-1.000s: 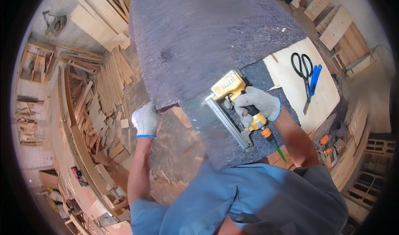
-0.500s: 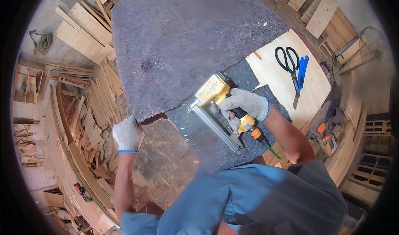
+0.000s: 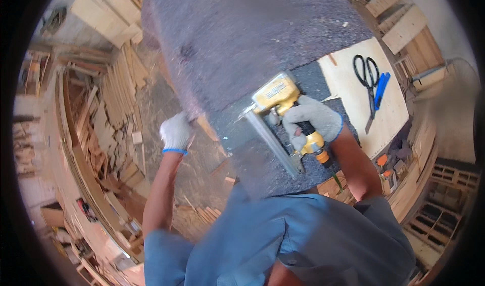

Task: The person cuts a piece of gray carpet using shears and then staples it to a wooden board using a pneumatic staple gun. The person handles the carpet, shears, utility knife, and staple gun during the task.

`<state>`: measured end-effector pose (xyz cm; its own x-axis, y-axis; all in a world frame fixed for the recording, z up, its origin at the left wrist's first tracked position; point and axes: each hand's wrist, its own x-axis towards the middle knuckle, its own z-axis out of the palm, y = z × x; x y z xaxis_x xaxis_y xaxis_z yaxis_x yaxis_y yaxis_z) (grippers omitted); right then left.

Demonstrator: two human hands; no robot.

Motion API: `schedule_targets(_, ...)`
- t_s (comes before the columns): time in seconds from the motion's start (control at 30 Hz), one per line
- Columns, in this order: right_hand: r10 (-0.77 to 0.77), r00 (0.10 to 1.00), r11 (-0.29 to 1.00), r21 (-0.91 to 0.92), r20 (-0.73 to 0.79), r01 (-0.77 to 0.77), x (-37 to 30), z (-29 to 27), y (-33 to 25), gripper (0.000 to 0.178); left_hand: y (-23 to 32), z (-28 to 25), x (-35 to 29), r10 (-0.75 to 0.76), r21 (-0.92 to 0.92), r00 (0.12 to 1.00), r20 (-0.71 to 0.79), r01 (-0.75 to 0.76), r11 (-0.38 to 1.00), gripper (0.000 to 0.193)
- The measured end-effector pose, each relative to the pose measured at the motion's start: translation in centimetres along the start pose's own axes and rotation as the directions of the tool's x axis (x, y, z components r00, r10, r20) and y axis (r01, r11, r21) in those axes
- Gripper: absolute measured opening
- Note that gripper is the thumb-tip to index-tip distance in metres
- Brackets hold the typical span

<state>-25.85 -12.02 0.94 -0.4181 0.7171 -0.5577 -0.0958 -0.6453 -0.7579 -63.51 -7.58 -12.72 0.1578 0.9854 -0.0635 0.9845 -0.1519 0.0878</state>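
Grey felt, a big coarse sheet (image 3: 252, 38), covers the desk, and the yellow pneumatic staple gun (image 3: 280, 116) sits right on its near edge. The right hand (image 3: 312, 122), in a white knit glove, has its fingers wrapped tight round the gun's handle. Over at the sheet's left edge, the gloved left hand (image 3: 175, 132) pinches the felt, fingers closed on it. Off to the right, black-handled scissors (image 3: 368, 79) and a blue flat tool (image 3: 381, 89) lie on a pale plywood board (image 3: 348, 109). Wooden offcuts (image 3: 111, 129) litter the floor at left.
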Motion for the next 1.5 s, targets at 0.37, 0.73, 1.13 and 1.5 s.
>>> schedule_targets(0.37,0.019,0.992,0.805,-0.587,-0.121,-0.087,-0.3,4.3,-6.9,0.030,5.0,5.4,2.2,-0.100,-0.215,0.995,0.017,0.102,0.971,0.031)
schedule_targets(0.73,0.005,0.999,0.320,-0.947,-0.034,-0.034,5.5,10.3,-10.4,0.036,6.1,4.9,2.1,-0.159,-0.386,0.985,0.064,0.172,0.906,0.030)
schedule_targets(1.13,0.032,0.998,0.290,-0.955,-0.055,-0.062,4.4,7.9,-10.8,0.043,6.2,4.1,1.6,-0.224,-0.467,0.969,0.101,0.245,0.850,0.036)
schedule_targets(1.5,-0.116,0.981,0.403,-0.910,-0.153,-0.094,1.4,4.6,-10.5,0.042,6.0,5.2,1.4,-0.264,-0.400,0.964,0.017,0.248,0.882,0.028)
